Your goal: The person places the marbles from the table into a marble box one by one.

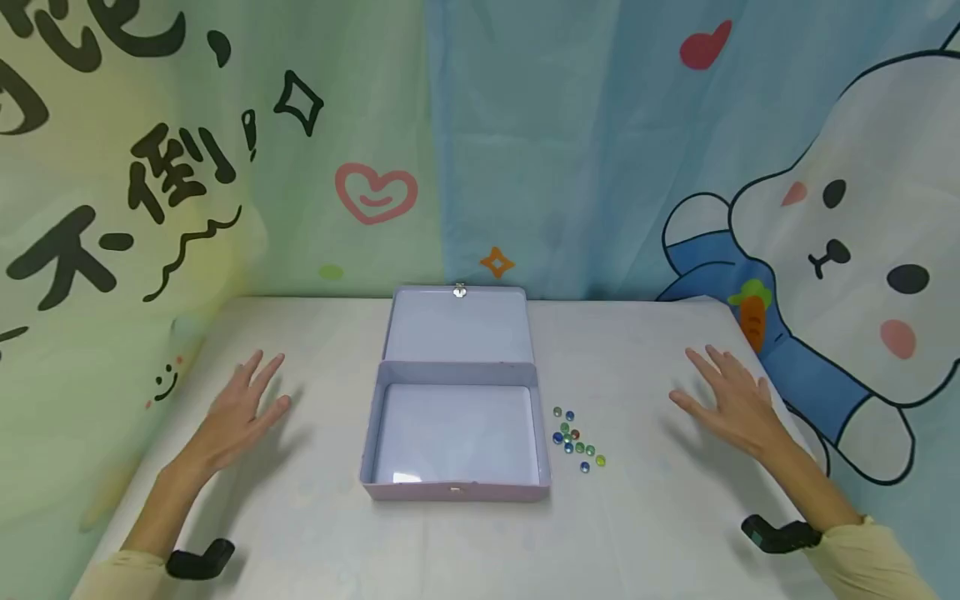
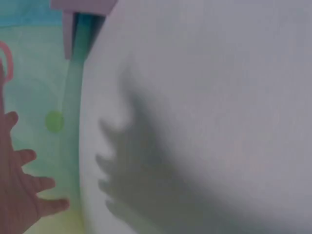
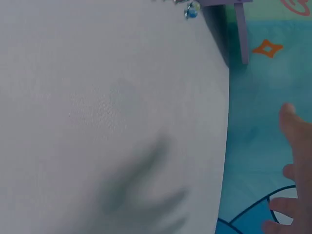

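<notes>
I lose the lettering (image 1: 75, 57) at ten o'clock and the printed rabbit (image 1: 847, 304) at three past the head view's edges. The left wrist view crops the left hand (image 2: 19, 200) at eight, the box (image 2: 85, 6) at eleven; the right wrist view, the right hand (image 3: 302, 170) at four, marbles (image 3: 192, 11) at twelve.

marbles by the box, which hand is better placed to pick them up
Likely the right hand: it's open and nearer the marbles; the box lies between them and the left hand.
</notes>
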`<action>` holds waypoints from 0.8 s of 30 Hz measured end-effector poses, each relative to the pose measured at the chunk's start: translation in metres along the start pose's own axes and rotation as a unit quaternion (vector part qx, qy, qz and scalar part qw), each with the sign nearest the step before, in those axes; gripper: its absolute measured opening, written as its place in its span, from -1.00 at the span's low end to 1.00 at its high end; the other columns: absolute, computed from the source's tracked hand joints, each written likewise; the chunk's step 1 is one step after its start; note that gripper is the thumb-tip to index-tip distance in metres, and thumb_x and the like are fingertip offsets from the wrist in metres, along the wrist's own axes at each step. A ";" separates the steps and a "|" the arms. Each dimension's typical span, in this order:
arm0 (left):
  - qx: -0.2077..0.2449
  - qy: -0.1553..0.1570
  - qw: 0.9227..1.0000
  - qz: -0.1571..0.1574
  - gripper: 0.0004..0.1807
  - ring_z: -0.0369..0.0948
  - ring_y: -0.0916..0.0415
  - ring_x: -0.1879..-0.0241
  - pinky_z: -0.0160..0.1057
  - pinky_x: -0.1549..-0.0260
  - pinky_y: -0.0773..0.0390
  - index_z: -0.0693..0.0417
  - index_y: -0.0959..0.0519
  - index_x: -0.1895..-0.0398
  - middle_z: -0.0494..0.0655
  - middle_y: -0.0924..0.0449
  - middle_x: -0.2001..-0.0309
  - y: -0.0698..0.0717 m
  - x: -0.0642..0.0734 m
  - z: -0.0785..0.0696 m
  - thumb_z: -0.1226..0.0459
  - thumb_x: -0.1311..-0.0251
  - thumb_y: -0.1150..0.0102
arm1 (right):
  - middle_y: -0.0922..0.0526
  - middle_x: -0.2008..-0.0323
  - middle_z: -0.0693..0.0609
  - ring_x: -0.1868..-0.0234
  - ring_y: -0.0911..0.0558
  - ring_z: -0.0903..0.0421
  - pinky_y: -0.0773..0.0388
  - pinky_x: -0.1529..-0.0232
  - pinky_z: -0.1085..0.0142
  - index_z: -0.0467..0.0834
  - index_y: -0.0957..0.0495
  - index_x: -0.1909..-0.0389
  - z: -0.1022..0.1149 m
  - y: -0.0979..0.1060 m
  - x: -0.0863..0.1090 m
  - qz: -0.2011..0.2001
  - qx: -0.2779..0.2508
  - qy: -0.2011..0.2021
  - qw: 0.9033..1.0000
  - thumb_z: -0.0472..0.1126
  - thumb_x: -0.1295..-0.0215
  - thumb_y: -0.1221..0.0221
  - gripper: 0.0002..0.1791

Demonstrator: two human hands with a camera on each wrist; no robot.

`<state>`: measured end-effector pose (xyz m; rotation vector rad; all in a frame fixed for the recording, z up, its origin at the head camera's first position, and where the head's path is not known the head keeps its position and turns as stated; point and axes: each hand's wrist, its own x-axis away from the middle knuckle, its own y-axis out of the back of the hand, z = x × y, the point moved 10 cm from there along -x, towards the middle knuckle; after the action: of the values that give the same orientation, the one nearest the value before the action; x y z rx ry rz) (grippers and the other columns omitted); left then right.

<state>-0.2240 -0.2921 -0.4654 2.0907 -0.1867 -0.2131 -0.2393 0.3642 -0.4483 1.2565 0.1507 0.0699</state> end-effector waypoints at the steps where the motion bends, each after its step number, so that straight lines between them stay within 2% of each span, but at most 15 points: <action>1: 0.050 -0.004 0.999 0.005 -0.29 0.46 0.13 -0.41 0.54 -0.12 -0.01 -0.13 0.08 -0.56 0.33 0.15 -0.51 -0.004 -0.001 -0.004 0.03 -0.44 0.11 | -0.15 -0.41 -0.42 -0.38 -0.13 -0.46 0.01 -0.13 -0.56 -0.15 -0.13 -0.47 0.004 -0.001 0.000 0.001 -0.020 0.005 1.000 0.20 -0.26 -0.17 -0.12; 2: 0.103 -0.008 0.995 0.013 -0.32 0.44 0.14 -0.42 0.52 -0.15 -0.02 -0.11 0.11 -0.56 0.33 0.16 -0.51 -0.009 -0.001 -0.009 0.05 -0.48 0.19 | -0.20 -0.38 -0.42 -0.34 -0.20 -0.44 -0.08 -0.14 -0.50 -0.20 -0.17 -0.44 0.008 -0.003 0.000 0.004 -0.041 0.008 0.999 0.16 -0.26 -0.19 -0.15; 3: 0.165 -0.012 0.986 0.025 -0.35 0.43 0.16 -0.43 0.50 -0.17 -0.01 -0.11 0.16 -0.57 0.33 0.21 -0.52 -0.015 -0.002 -0.014 0.05 -0.52 0.29 | -0.26 -0.34 -0.42 -0.29 -0.28 -0.42 -0.18 -0.14 -0.44 -0.24 -0.22 -0.40 0.012 -0.004 0.001 0.003 -0.062 0.013 0.998 0.10 -0.27 -0.21 -0.20; 4: 0.222 -0.015 0.974 0.038 -0.37 0.41 0.19 -0.44 0.49 -0.20 -0.01 -0.10 0.20 -0.57 0.34 0.24 -0.52 -0.021 -0.002 -0.020 0.04 -0.54 0.39 | -0.31 -0.30 -0.43 -0.24 -0.34 -0.40 -0.28 -0.12 -0.38 -0.28 -0.26 -0.36 0.016 -0.007 0.002 0.003 -0.082 0.018 0.996 0.04 -0.28 -0.22 -0.25; 7: 0.369 -0.023 0.927 0.068 -0.38 0.34 0.19 -0.47 0.14 -0.35 -0.21 -0.14 0.28 -0.57 0.36 0.30 -0.52 -0.038 -0.002 -0.041 -0.06 -0.52 0.67 | -0.49 -0.16 -0.36 -0.07 -0.54 -0.27 -0.51 -0.02 -0.17 -0.30 -0.35 -0.28 0.030 -0.017 0.007 -0.002 -0.132 0.032 0.991 -0.09 -0.30 -0.23 -0.39; 9: 0.447 -0.037 0.890 0.078 -0.34 0.11 0.08 -0.51 -0.14 -0.34 -0.30 -0.11 0.30 -0.56 0.34 0.30 -0.52 -0.048 -0.005 -0.056 -0.11 -0.49 0.75 | -0.58 -0.05 -0.29 0.07 -0.64 -0.13 -0.62 0.08 0.04 -0.29 -0.41 -0.23 0.041 -0.027 0.013 -0.004 -0.157 0.041 0.987 -0.16 -0.28 -0.25 -0.46; 11: 0.497 -0.057 0.862 0.081 -0.32 -0.18 -0.05 -0.49 -0.40 -0.25 -0.33 -0.05 0.28 -0.56 0.23 0.20 -0.53 -0.056 -0.008 -0.069 -0.11 -0.49 0.71 | -0.63 0.05 -0.22 0.17 -0.66 0.06 -0.64 0.16 0.24 -0.27 -0.45 -0.19 0.052 -0.039 0.018 0.005 -0.174 0.049 0.983 -0.19 -0.26 -0.26 -0.50; 13: 0.540 -0.076 0.834 0.087 -0.31 -0.43 -0.14 -0.40 -0.43 -0.23 -0.35 0.04 0.31 -0.55 0.10 0.13 -0.53 -0.065 -0.010 -0.079 -0.09 -0.51 0.70 | -0.65 0.10 -0.16 0.24 -0.62 0.23 -0.61 0.21 0.38 -0.27 -0.47 -0.16 0.063 -0.052 0.024 0.019 -0.184 0.055 0.981 -0.20 -0.24 -0.28 -0.51; 15: 0.576 -0.078 0.808 0.095 -0.31 -0.48 -0.16 -0.37 -0.41 -0.25 -0.35 0.07 0.33 -0.55 0.00 0.10 -0.51 -0.074 -0.013 -0.086 -0.08 -0.51 0.71 | -0.66 0.12 -0.13 0.26 -0.58 0.33 -0.58 0.22 0.44 -0.25 -0.49 -0.14 0.070 -0.065 0.029 0.037 -0.196 0.053 0.978 -0.19 -0.22 -0.30 -0.52; 16: 0.589 -0.074 0.799 0.097 -0.31 -0.44 -0.14 -0.38 -0.41 -0.25 -0.34 0.07 0.34 -0.54 0.03 0.12 -0.51 -0.079 -0.014 -0.088 -0.09 -0.50 0.71 | -0.66 0.12 -0.12 0.27 -0.57 0.36 -0.57 0.23 0.44 -0.25 -0.49 -0.13 0.072 -0.071 0.032 0.048 -0.206 0.047 0.976 -0.19 -0.22 -0.30 -0.53; 18: 0.606 -0.051 0.788 0.096 -0.30 -0.33 -0.08 -0.42 -0.41 -0.24 -0.34 0.04 0.36 -0.54 0.12 0.21 -0.52 -0.088 -0.016 -0.088 -0.11 -0.49 0.71 | -0.66 0.10 -0.12 0.26 -0.55 0.38 -0.55 0.23 0.45 -0.25 -0.49 -0.13 0.073 -0.083 0.036 0.073 -0.235 0.028 0.969 -0.18 -0.23 -0.28 -0.54; 19: 0.609 -0.041 0.787 0.093 -0.29 -0.24 -0.01 -0.45 -0.43 -0.23 -0.34 0.03 0.37 -0.54 0.18 0.27 -0.53 -0.092 -0.018 -0.088 -0.12 -0.49 0.69 | -0.66 0.10 -0.12 0.26 -0.54 0.38 -0.54 0.23 0.45 -0.25 -0.49 -0.12 0.073 -0.088 0.038 0.082 -0.248 0.018 0.965 -0.17 -0.24 -0.28 -0.54; 20: 0.606 -0.032 0.790 0.090 -0.29 -0.14 0.06 -0.48 -0.46 -0.22 -0.32 0.03 0.36 -0.54 0.22 0.31 -0.53 -0.095 -0.019 -0.088 -0.12 -0.49 0.66 | -0.66 0.10 -0.12 0.26 -0.53 0.38 -0.52 0.24 0.46 -0.25 -0.49 -0.12 0.072 -0.092 0.039 0.089 -0.262 0.006 0.961 -0.17 -0.25 -0.27 -0.55; 22: 0.589 -0.021 0.803 0.087 -0.26 0.04 0.19 -0.52 -0.50 -0.21 -0.30 0.06 0.37 -0.54 0.29 0.37 -0.53 -0.100 -0.022 -0.090 -0.13 -0.49 0.59 | -0.65 0.12 -0.10 0.27 -0.51 0.38 -0.50 0.24 0.48 -0.26 -0.49 -0.11 0.071 -0.098 0.041 0.098 -0.286 -0.014 0.953 -0.18 -0.27 -0.25 -0.57; 24: 0.573 -0.018 0.815 0.085 -0.25 0.17 0.30 -0.52 -0.41 -0.31 -0.23 0.09 0.36 -0.54 0.30 0.38 -0.54 -0.103 -0.025 -0.091 -0.11 -0.50 0.54 | -0.65 0.14 -0.10 0.27 -0.51 0.37 -0.50 0.24 0.50 -0.27 -0.50 -0.09 0.071 -0.100 0.041 0.098 -0.300 -0.018 0.949 -0.19 -0.28 -0.25 -0.59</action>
<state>-0.2229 -0.1593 -0.5071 3.2482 -0.6485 -0.0023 -0.1912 0.2722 -0.5248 0.6598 -0.0311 0.2465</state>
